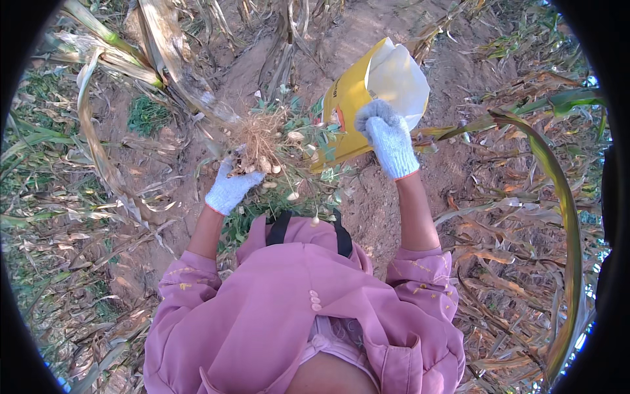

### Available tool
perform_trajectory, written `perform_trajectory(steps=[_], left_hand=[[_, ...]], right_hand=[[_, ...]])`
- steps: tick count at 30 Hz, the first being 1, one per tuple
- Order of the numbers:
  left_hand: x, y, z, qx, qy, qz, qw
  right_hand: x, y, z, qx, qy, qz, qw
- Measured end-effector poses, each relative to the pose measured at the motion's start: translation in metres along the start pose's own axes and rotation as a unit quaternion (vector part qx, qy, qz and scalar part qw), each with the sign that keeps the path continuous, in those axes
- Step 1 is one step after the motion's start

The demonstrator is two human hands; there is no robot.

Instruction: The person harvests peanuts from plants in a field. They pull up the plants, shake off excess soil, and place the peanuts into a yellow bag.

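My left hand [230, 188], in a white knit glove, grips an uprooted peanut plant by its root end. Tangled tan roots [261, 138] and pale peanut pods [266, 165] stick out above the fingers, and a few pods dangle on thin stalks. The plant's green leaves [327, 143] spread away to the right. My right hand [386, 138], also gloved, has its fingers curled at the mouth of a yellow woven sack [352, 103]. Whether anything lies inside that fist is hidden. The sack leans open, its white lining [398, 79] showing; its contents are out of sight.
A thick dry corn stalk [172, 64] slants in from the upper left, close to my left hand. On the right a long corn leaf [561, 197] arches up. Dry husks and leaves [502, 276] litter the reddish soil [315, 64]. More leafy plants [236, 221] lie before my knees.
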State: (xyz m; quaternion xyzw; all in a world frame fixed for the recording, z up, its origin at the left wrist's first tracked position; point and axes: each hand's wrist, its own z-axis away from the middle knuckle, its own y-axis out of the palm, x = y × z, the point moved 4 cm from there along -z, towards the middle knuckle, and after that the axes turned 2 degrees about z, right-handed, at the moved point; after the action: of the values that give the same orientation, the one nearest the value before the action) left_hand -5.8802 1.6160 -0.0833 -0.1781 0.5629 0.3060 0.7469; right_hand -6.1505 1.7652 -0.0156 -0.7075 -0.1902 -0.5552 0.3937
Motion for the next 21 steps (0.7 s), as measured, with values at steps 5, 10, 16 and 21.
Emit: perform_trajectory(steps=[5,10,16,21], left_hand=[[-0.013,0.01,-0.002,0.04,-0.013,-0.035,0.999],[-0.013,0.013,0.001,0.042,0.003,-0.038,0.998],[-0.009,0.015,0.002,0.052,-0.02,-0.069,0.996],[-0.001,0.018,0.001,0.063,0.02,-0.177,0.982]], right_hand=[[0.048,0.038,0.022,0.129,-0.09,0.13,0.979],[0.05,0.049,0.021,0.205,-0.117,0.136,0.962],[0.048,0.06,0.027,0.201,-0.115,0.209,0.95],[0.047,0.063,0.042,0.108,-0.201,0.482,0.846]])
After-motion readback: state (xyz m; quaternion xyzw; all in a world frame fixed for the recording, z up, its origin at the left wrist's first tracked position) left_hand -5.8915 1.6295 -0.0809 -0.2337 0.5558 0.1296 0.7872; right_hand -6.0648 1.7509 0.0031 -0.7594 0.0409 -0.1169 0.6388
